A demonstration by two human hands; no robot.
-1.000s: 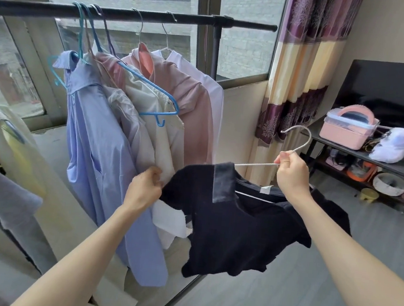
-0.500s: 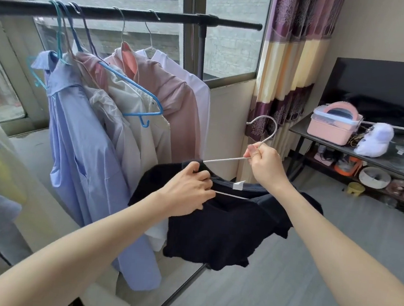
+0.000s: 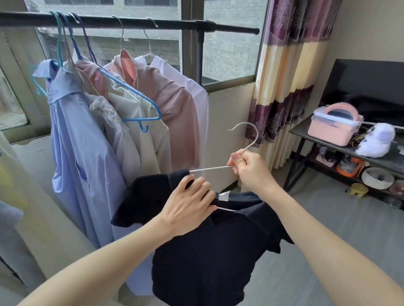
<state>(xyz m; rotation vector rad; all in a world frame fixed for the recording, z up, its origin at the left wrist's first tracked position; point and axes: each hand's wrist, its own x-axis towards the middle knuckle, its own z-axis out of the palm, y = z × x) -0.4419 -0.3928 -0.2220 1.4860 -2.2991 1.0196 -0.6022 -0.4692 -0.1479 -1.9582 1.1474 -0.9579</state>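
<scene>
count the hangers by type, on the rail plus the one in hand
plastic hangers on rail: 3
wire hangers on rail: 2
held hanger, wire, in right hand: 1
total: 6

The top (image 3: 199, 264), centre and lower centre of the frame, is plain black, with a small white label (image 3: 224, 195) at its neck. Its hanger (image 3: 245, 137) is silver. At upper left the rail (image 3: 124, 24) is black. Under it, from left to right, hang a pale blue shirt (image 3: 77, 144), a cream shirt (image 3: 149, 149), a dusty pink shirt (image 3: 175, 115) and a white shirt (image 3: 196, 97), and among them is a bright blue hanger (image 3: 132, 93). The curtain (image 3: 285, 86), upper right of centre, has purple and cream bands, and the purple bands carry a pale tree pattern. At right are a pink box (image 3: 330, 131) and a white toy (image 3: 376, 143). The floor (image 3: 307, 276) is grey.
</scene>
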